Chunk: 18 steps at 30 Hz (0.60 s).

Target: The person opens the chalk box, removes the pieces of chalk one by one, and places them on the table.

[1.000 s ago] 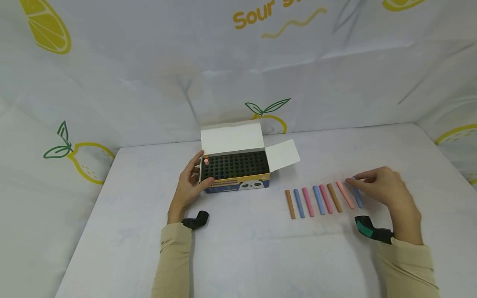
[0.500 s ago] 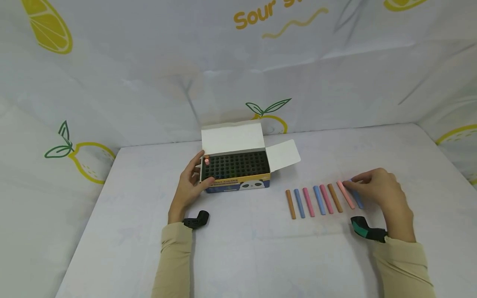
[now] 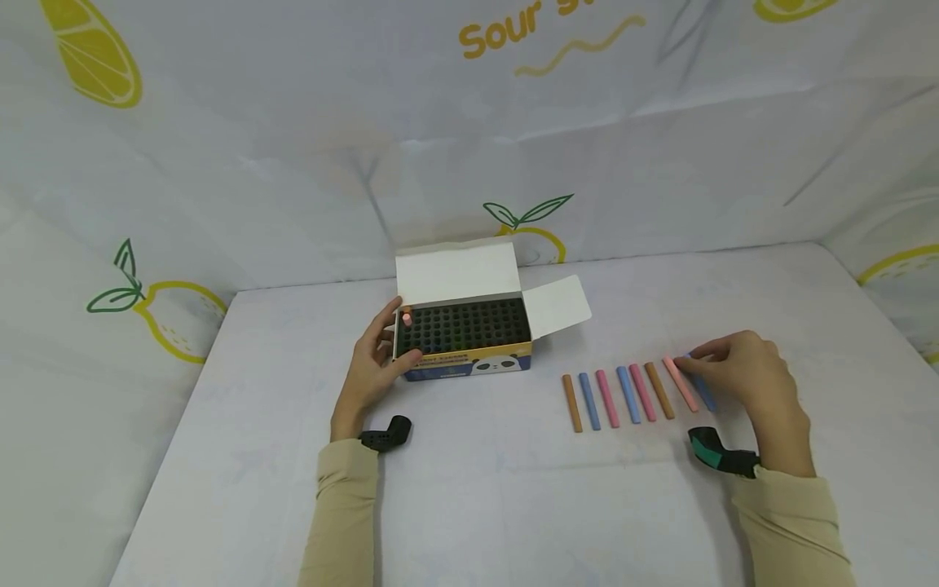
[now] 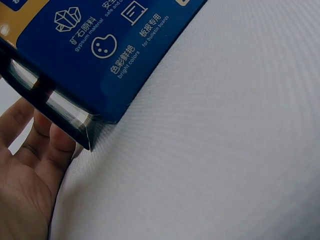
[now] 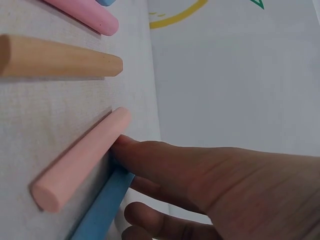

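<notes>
My left hand [image 3: 367, 367] grips the left end of an open chalk box [image 3: 499, 364], thumb at the front and fingers round the side. In the left wrist view its fingers reach behind the blue box wall [image 4: 100, 90]. A pink chalk stick [image 3: 407, 319] pokes up from the black holed insert, at its back left corner. At the right end of a chalk row, my right hand [image 3: 759, 383] pinches the far end of a blue chalk stick [image 5: 102, 207] between thumb and fingers. The thumb tip lies right beside a light pink chalk stick [image 5: 80, 162].
More chalk sticks lie side by side to the left, among them a brown one [image 3: 571, 403] and a blue one [image 3: 589, 400]. The box's white lid [image 3: 458, 273] stands up at the back, and a side flap [image 3: 557, 306] sticks out to the right.
My right hand has shifted slightly left, its fingertips closing in on the far end of the blue chalk stick, whose far end tilts a little left. My left hand stays on the box.
</notes>
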Tool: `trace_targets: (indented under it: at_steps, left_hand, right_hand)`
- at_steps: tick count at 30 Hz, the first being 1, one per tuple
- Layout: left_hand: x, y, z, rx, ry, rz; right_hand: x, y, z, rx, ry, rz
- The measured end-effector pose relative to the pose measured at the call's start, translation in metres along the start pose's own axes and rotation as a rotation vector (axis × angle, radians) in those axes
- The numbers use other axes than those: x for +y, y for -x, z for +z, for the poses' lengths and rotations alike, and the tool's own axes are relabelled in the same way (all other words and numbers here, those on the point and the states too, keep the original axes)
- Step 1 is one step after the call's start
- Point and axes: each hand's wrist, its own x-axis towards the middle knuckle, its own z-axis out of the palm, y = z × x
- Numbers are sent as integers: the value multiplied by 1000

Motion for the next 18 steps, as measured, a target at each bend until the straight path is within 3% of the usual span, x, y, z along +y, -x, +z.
trace_targets:
  at_steps: [18]
  left_hand:
    - [-2,0,0,-2,7,1]
  right_hand:
    - [1,0,0,-5,-1,-5]
